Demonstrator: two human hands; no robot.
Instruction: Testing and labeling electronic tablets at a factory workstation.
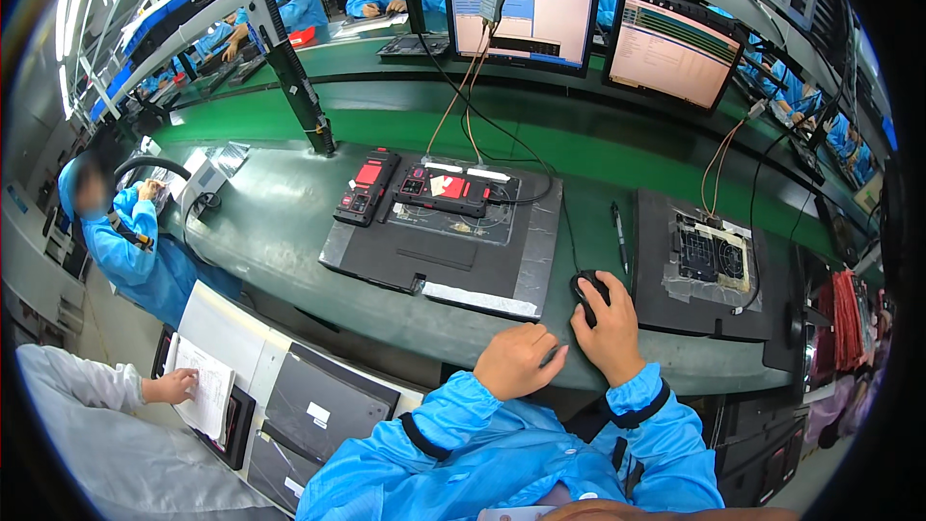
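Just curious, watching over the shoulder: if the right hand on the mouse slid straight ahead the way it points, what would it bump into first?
Probably the black pen lying beyond the mouse that the right hand covers; depth is hard to judge.

Your two forearms come up from the lower edge in blue sleeves with dark cuffs, angled inward so the wrists almost meet. Your left hand (516, 359) lies palm down with the fingers curled loosely under, knuckles up, gripping nothing. Your right hand (608, 323) reaches a little farther forward, palm down and arched, fingers bent and spread over what lies beneath it, thumb tucked on the inner side. The two hands sit just beside each other, the left thumb side close to the right wrist.
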